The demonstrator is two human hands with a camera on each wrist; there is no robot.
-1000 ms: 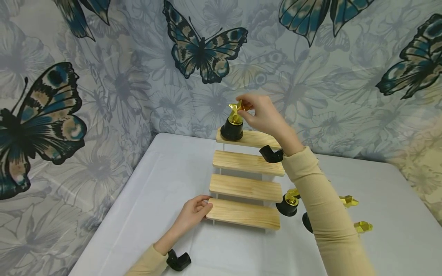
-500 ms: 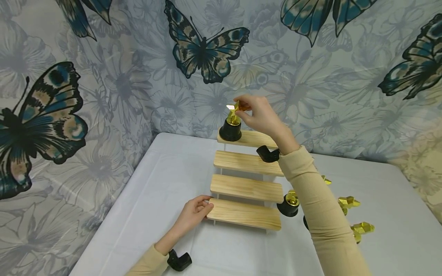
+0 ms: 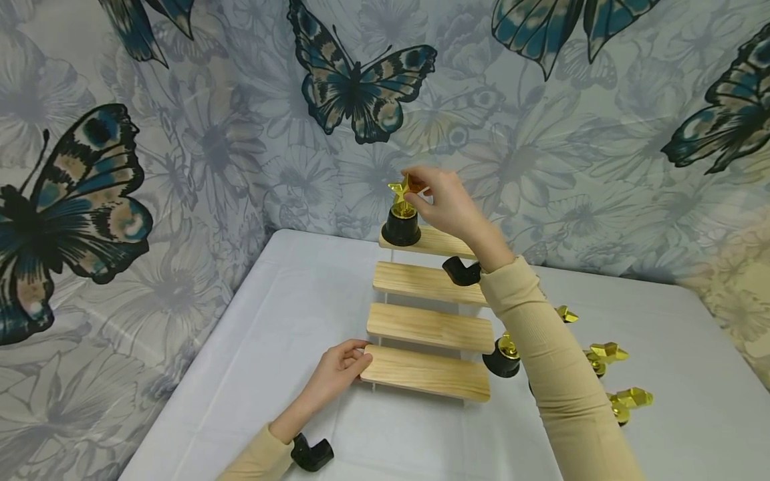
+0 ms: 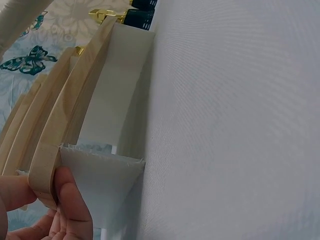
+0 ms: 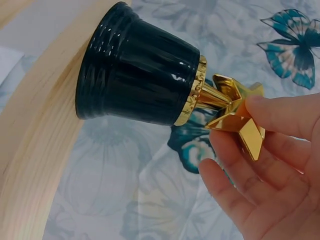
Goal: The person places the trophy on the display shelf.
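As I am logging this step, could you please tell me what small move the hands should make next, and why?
Probably the right hand should gently release the trophy: its black base seems to sit upright on the top shelf, while the left hand grips the end of the bottom shelf.

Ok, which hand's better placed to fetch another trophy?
Probably the right hand, once it releases its trophy: the other trophies are right of the rack, while the left hand grips the bottom shelf at its left end.

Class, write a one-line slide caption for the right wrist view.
A right hand pinches the gold star of a black-based trophy on a wooden shelf.
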